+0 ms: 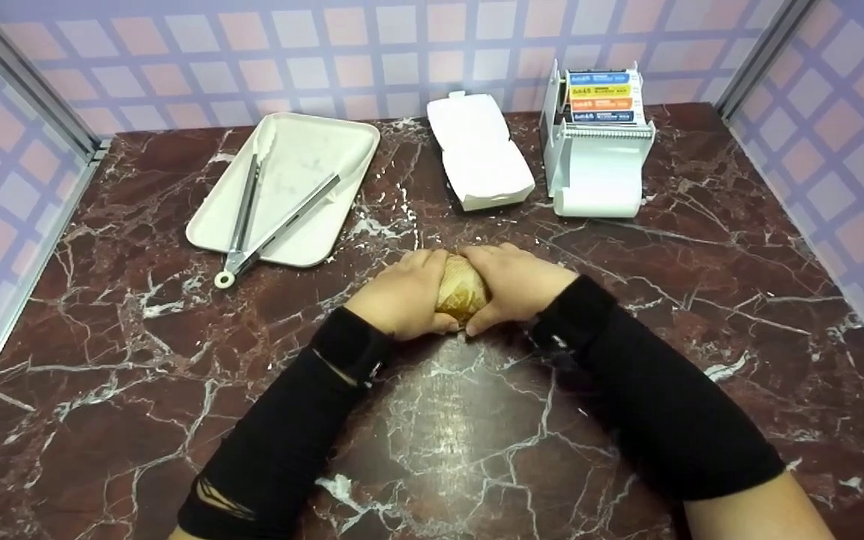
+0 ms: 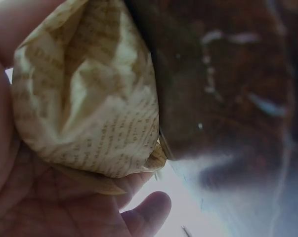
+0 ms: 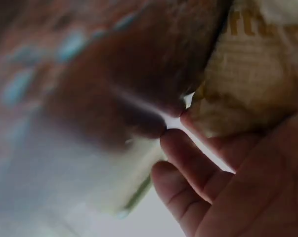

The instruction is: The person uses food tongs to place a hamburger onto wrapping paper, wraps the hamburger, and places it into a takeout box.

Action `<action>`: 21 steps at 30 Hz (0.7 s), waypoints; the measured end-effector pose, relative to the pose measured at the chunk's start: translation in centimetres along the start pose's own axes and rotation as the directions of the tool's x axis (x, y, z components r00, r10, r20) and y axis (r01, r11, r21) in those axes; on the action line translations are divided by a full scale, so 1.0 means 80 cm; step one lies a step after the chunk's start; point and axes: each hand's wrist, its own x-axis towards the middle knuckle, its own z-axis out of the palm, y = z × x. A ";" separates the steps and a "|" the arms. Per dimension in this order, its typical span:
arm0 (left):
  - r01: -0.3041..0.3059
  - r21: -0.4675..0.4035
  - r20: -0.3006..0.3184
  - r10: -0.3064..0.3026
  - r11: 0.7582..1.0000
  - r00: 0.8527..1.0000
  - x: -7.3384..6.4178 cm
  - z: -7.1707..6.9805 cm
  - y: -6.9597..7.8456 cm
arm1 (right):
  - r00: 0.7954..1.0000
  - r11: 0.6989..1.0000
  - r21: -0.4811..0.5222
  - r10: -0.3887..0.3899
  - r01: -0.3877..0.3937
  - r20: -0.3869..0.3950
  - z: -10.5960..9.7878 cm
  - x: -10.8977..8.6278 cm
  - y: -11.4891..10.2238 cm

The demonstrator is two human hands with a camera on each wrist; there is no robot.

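A rounded bundle (image 1: 463, 288) wrapped in tan paper with newsprint-style lettering sits on the table between my two hands. My left hand (image 1: 406, 292) grips its left side, and my right hand (image 1: 518, 285) holds the right side, both thumbs toward me. In the left wrist view, the creased, folded wrapping paper (image 2: 89, 98) lies against the palm and fingers. The right wrist view catches another part of the bundle (image 3: 252, 74), close to the fingers of that hand (image 3: 247, 182). What the paper encloses is hidden.
At the back left, metal tongs (image 1: 282, 225) lie across a white tray (image 1: 297, 247), handle end over its near edge. An open white takeaway box (image 1: 481, 150) stands behind my hands. Right of it is a label dispenser (image 1: 601, 142) with several coloured rolls. Patterned walls (image 1: 327, 45) surround the marbled table (image 1: 139, 375).
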 end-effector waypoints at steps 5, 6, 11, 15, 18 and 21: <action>0.017 0.004 0.006 -0.017 1.000 1.000 -0.001 0.002 0.000 | 0.988 0.948 0.301 0.131 -0.100 -0.084 -0.031 -0.021 0.047; 0.021 0.007 0.009 -0.021 1.000 1.000 -0.001 0.002 -0.001 | 0.973 0.920 0.372 0.188 -0.126 -0.137 -0.040 -0.024 0.058; 0.034 0.008 0.011 -0.034 0.999 0.999 -0.001 0.003 0.000 | 0.684 0.767 0.627 0.532 -0.138 -0.500 -0.067 -0.038 0.119; 0.038 0.004 0.008 -0.038 0.999 0.999 -0.001 0.004 0.001 | 0.467 0.684 0.719 0.679 -0.123 -0.566 -0.068 -0.046 0.160; 0.040 0.002 0.008 -0.040 0.999 0.999 -0.002 0.005 -0.001 | 0.469 0.625 0.765 0.727 -0.153 -0.501 -0.065 -0.045 0.177; 0.036 0.008 0.014 -0.036 0.999 0.999 -0.002 0.005 0.000 | 0.533 0.569 0.810 0.733 -0.139 -0.423 -0.062 -0.045 0.186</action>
